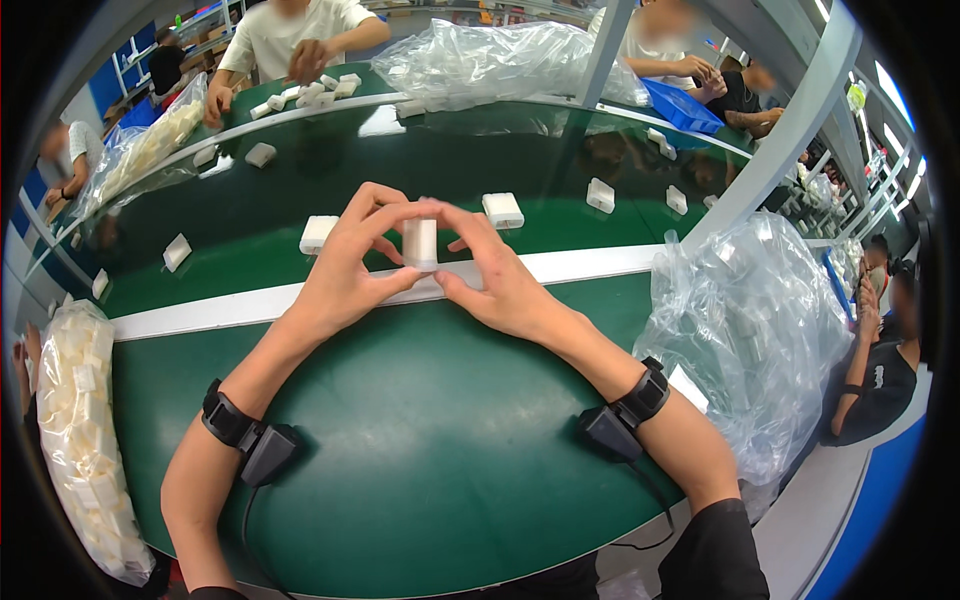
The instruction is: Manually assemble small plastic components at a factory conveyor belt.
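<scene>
"How are the hands placed?"

"The left hand (352, 260) and the right hand (500, 282) are both gripping one small white block-shaped piece (420, 243), pinched upright between their thumbs and fingertips."

"Where exactly is it?"

"Between the hands, by the long flat white rail (585, 264) that passes beneath them, at the far edge of the smooth dark-green tabletop (420, 450). I can't tell whether it touches the rail."

"Anything close by?"

"One white block (318, 234) lies just left of the left hand, and another white block (503, 210) just beyond the right, both past the rail."

"And farther out?"

"Well right of the hands, a big crumpled clear plastic bag (745, 340); well left and nearer the body, a long clear plastic bag full of whitish pieces (85, 440)."
</scene>
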The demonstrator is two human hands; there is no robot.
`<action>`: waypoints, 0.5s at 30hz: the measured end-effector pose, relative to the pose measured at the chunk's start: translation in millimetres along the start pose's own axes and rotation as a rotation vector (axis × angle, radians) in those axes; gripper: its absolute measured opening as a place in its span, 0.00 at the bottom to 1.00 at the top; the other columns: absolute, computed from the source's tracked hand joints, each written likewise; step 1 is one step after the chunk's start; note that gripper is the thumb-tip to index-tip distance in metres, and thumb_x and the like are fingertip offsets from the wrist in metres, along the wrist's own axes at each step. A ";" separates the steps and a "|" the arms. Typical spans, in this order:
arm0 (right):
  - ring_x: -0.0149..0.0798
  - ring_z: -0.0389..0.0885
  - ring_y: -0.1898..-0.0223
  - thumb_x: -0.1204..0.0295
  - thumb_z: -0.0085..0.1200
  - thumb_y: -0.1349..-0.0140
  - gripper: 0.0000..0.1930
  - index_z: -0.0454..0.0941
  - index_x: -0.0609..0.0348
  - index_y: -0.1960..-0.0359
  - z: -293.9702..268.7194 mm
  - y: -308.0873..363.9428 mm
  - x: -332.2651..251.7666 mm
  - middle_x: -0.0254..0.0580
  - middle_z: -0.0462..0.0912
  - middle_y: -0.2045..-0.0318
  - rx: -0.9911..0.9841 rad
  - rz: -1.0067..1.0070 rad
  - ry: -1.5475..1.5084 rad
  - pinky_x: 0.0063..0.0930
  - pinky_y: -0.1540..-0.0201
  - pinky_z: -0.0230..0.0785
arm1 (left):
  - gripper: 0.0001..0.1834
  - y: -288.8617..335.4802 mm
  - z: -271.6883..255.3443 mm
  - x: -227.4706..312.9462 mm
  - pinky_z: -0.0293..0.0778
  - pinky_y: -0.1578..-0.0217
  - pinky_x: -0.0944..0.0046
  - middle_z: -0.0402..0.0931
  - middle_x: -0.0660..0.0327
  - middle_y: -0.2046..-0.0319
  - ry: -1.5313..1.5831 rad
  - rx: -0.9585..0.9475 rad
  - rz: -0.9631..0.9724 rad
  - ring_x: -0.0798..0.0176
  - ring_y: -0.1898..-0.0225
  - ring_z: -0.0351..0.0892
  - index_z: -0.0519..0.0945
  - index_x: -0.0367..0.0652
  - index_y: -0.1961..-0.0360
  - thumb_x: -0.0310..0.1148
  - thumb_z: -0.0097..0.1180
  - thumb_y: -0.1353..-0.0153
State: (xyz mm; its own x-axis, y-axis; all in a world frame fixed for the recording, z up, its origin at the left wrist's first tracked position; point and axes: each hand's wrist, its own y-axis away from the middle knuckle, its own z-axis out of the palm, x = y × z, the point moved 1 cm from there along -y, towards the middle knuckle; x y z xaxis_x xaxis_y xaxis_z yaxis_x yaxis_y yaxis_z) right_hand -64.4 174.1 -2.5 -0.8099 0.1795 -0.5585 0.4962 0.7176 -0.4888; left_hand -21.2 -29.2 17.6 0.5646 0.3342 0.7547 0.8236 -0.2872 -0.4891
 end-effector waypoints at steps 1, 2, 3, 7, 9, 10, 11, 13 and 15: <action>0.48 0.71 0.39 0.78 0.57 0.39 0.35 0.55 0.60 0.30 -0.5 -0.6 -3.5 0.52 0.66 0.36 0.071 0.018 -0.117 0.39 0.40 0.69 | 0.34 -1.0 0.2 1.9 0.76 0.57 0.68 0.66 0.61 0.48 -0.080 0.021 0.023 0.65 0.53 0.74 0.76 0.44 0.41 0.19 0.67 0.54; 0.47 0.72 0.40 0.79 0.57 0.39 0.35 0.56 0.60 0.30 -1.3 -1.0 -6.4 0.50 0.66 0.36 0.143 0.037 -0.233 0.39 0.41 0.70 | 0.35 -1.3 0.2 3.0 0.76 0.59 0.69 0.67 0.61 0.49 -0.159 0.041 0.046 0.66 0.55 0.74 0.76 0.43 0.41 0.19 0.67 0.55; 0.47 0.72 0.40 0.79 0.57 0.39 0.35 0.56 0.60 0.30 -2.2 -1.5 -7.2 0.50 0.66 0.36 0.141 0.038 -0.232 0.39 0.41 0.70 | 0.35 -1.2 0.3 1.8 0.76 0.59 0.69 0.67 0.61 0.49 -0.158 0.043 0.046 0.66 0.55 0.74 0.76 0.43 0.41 0.19 0.67 0.55; 0.43 0.78 0.46 0.79 0.59 0.40 0.33 0.62 0.59 0.33 -4.4 -2.3 -6.6 0.46 0.69 0.37 0.062 0.026 -0.282 0.33 0.50 0.78 | 0.38 0.3 1.1 -2.6 0.74 0.61 0.70 0.70 0.62 0.50 -0.173 0.046 0.030 0.65 0.56 0.74 0.73 0.43 0.39 0.21 0.70 0.56; 0.42 0.79 0.48 0.79 0.60 0.40 0.31 0.64 0.59 0.34 -4.3 -2.3 -4.6 0.46 0.69 0.38 0.056 0.045 -0.277 0.31 0.53 0.79 | 0.39 0.3 0.9 -3.8 0.74 0.62 0.70 0.71 0.62 0.51 -0.201 0.062 0.047 0.65 0.56 0.74 0.72 0.44 0.39 0.22 0.71 0.57; 0.42 0.81 0.50 0.79 0.60 0.41 0.31 0.66 0.60 0.35 -2.6 -1.8 -0.7 0.46 0.70 0.38 0.069 0.048 -0.310 0.30 0.54 0.80 | 0.40 0.1 1.5 -5.6 0.75 0.61 0.69 0.71 0.61 0.50 -0.191 0.062 0.056 0.65 0.55 0.74 0.71 0.43 0.39 0.22 0.71 0.56; 0.42 0.82 0.52 0.78 0.61 0.41 0.30 0.67 0.60 0.36 -2.2 -1.0 2.2 0.47 0.70 0.39 0.085 0.055 -0.339 0.29 0.55 0.80 | 0.40 -1.1 3.0 -7.2 0.76 0.61 0.69 0.71 0.61 0.50 -0.176 0.060 0.069 0.65 0.54 0.74 0.71 0.43 0.38 0.22 0.72 0.56; 0.43 0.80 0.50 0.78 0.62 0.41 0.31 0.66 0.61 0.35 -3.3 0.9 6.7 0.48 0.69 0.38 0.065 0.089 -0.366 0.31 0.52 0.79 | 0.39 -1.7 3.2 -4.3 0.77 0.59 0.68 0.70 0.60 0.48 -0.139 0.040 -0.005 0.64 0.52 0.74 0.70 0.43 0.38 0.21 0.71 0.54; 0.44 0.79 0.48 0.78 0.62 0.42 0.32 0.64 0.62 0.35 -5.6 -0.1 6.5 0.50 0.69 0.38 0.050 0.120 -0.385 0.34 0.49 0.78 | 0.38 -3.6 7.2 -2.0 0.77 0.58 0.68 0.69 0.60 0.46 -0.100 0.017 -0.068 0.64 0.50 0.75 0.70 0.43 0.37 0.20 0.70 0.52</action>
State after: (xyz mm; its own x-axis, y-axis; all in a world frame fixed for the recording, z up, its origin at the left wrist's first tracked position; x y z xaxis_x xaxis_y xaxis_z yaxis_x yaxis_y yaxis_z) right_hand -71.5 179.0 -2.4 -0.5737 -0.0116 -0.8190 0.6026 0.6712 -0.4316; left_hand -25.0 -22.3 14.7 0.5093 0.4403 0.7394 0.8605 -0.2461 -0.4461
